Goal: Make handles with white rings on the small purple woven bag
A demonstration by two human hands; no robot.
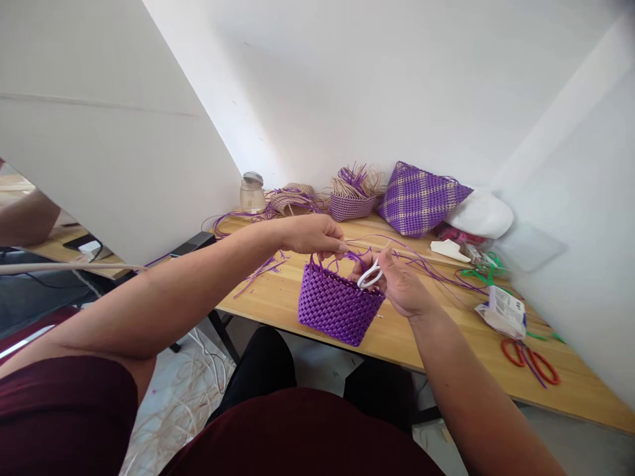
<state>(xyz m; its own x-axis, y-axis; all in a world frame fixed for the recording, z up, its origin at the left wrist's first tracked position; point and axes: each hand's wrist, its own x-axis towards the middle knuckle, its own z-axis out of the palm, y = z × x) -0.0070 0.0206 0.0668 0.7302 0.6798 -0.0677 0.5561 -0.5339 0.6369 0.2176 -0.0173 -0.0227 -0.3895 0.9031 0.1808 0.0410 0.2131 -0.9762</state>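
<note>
A small purple woven basket (337, 305) stands at the near edge of the wooden table (278, 301), with loose purple strips (421, 261) sticking up from its rim. My left hand (315, 236) is closed, pinching strips at the basket's far rim. My right hand (399, 283) is closed on white-handled scissors (370, 275), held right at the rim on the basket's right side.
At the back of the table stand a glass jar (252, 192), half-woven baskets (351, 195), a purple-and-beige woven bag (419, 198) and a white bundle (480, 213). Red scissors (530, 360), a packet (503, 312) and green-handled scissors (483, 270) lie at right. Another person's arm (24, 218) shows at far left.
</note>
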